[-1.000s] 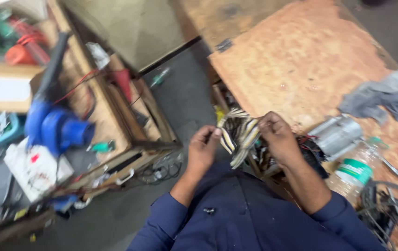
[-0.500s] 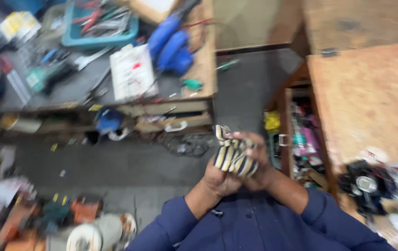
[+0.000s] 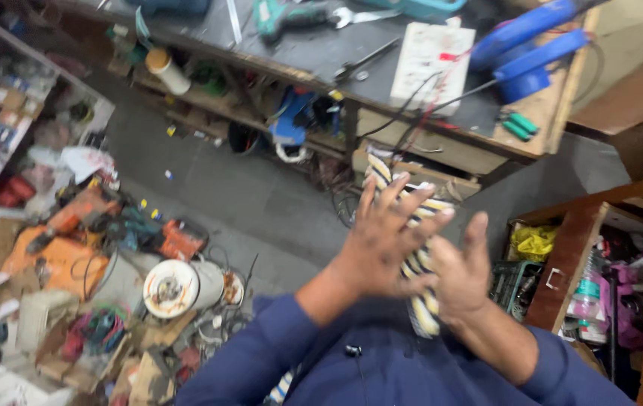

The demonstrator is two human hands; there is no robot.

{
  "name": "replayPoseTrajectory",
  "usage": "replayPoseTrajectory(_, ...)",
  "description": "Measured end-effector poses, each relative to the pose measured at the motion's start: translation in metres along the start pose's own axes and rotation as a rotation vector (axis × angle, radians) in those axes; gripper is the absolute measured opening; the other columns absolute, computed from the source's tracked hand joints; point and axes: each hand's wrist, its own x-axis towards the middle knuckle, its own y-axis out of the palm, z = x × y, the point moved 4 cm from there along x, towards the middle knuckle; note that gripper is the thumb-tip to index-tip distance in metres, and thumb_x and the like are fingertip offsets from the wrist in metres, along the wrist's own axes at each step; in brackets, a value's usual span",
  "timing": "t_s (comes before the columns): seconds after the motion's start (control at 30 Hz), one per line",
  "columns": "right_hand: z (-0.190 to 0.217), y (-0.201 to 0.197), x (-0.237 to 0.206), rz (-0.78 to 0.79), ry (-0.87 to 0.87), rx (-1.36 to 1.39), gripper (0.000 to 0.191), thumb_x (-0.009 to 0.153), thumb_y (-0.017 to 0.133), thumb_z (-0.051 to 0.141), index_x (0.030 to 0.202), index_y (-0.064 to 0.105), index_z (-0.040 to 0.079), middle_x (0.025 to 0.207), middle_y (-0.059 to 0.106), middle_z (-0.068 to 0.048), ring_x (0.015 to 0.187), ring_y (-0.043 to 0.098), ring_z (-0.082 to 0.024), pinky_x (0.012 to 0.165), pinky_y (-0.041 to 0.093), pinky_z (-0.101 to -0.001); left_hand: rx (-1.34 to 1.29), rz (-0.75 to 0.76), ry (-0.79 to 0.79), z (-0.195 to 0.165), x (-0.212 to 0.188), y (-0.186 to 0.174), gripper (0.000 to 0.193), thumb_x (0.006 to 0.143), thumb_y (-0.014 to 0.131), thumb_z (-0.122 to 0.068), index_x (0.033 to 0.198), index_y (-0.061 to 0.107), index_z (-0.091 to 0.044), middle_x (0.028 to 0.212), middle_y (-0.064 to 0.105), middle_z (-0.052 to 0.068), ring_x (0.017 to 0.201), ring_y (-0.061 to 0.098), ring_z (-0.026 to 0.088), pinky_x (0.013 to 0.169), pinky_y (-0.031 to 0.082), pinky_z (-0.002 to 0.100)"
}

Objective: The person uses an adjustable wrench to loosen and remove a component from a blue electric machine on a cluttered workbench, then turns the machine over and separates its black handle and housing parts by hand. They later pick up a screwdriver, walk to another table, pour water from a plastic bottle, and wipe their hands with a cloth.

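My left hand (image 3: 383,239) and my right hand (image 3: 462,272) are pressed together in front of my chest with a striped yellow, white and black cloth (image 3: 420,304) squeezed between the palms. The fingers of my left hand are spread flat over the cloth. An end of the cloth sticks up above the fingertips and another hangs below the wrists. Both arms are in dark blue sleeves (image 3: 276,353).
A workbench (image 3: 321,56) at the top carries a blue power tool (image 3: 532,49), a white box (image 3: 430,64), a green drill (image 3: 291,15) and green screwdrivers (image 3: 517,126). Orange tools (image 3: 73,240) and a white spool (image 3: 175,286) litter the floor at left. A wooden cabinet (image 3: 573,252) stands at right.
The view has swung left toward the floor and bench. My hands went from bunched around the cloth to flat palms with my left fingers spread over it.
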Motion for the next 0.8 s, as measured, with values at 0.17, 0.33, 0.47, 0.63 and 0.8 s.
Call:
replayPoseTrajectory(0.17,-0.030,0.081,0.027,0.700,0.497,0.370,0.122,0.076,0.043,0.093,0.150,0.036,-0.004,0.140,0.054,-0.013,0.128,0.053,-0.022,0.110,0.040,-0.0404,-0.136,0.074,-0.369,0.076,-0.064,-0.005,0.036,0.097,0.065,-0.047,0.093,0.067,-0.012,0.089,0.063,0.007,0.081,0.062,0.028,0.073,0.049,0.042)
replayPoseTrajectory(0.33,-0.029,0.135,0.059,0.873,0.370,0.500,0.125,0.084,0.045,0.091,0.160,0.033,-0.009,0.157,0.044,-0.016,0.145,0.042,-0.026,0.125,0.025,-0.0435,-0.611,-0.380,-1.017,0.155,-0.113,0.007,0.040,0.109,0.070,-0.035,0.086,0.066,-0.003,0.079,0.066,0.013,0.074,0.056,0.023,0.067,0.047,0.036)
replayPoseTrajectory(0.47,-0.039,0.171,0.128,0.507,0.568,0.776,0.113,0.088,0.038,0.087,0.151,0.038,-0.007,0.160,0.041,-0.023,0.150,0.041,-0.033,0.129,0.022,-0.0483,-0.686,-0.664,-0.787,0.204,-0.087,-0.055,0.041,0.105,0.068,-0.039,0.112,0.061,0.000,0.110,0.061,0.017,0.101,0.060,0.028,0.095,0.049,0.041)
replayPoseTrajectory(0.63,-0.045,0.222,0.224,0.408,0.734,1.034,0.101,0.095,0.039,0.079,0.151,0.046,-0.004,0.158,0.042,-0.026,0.146,0.039,-0.041,0.123,0.027,-0.0511,0.200,0.043,-0.416,0.229,-0.033,-0.065,0.045,0.100,0.064,-0.033,0.136,0.060,-0.007,0.136,0.066,0.014,0.129,0.061,0.039,0.114,0.039,0.052)
replayPoseTrajectory(0.8,-0.090,0.294,0.331,0.152,0.310,0.497,0.087,0.095,0.048,0.070,0.144,0.050,-0.003,0.152,0.048,-0.022,0.141,0.048,-0.037,0.123,0.032,-0.0487,-0.485,-0.250,-0.974,0.314,-0.080,-0.051,0.043,0.113,0.051,-0.034,0.143,0.062,-0.005,0.130,0.073,0.012,0.121,0.069,0.027,0.108,0.050,0.037)
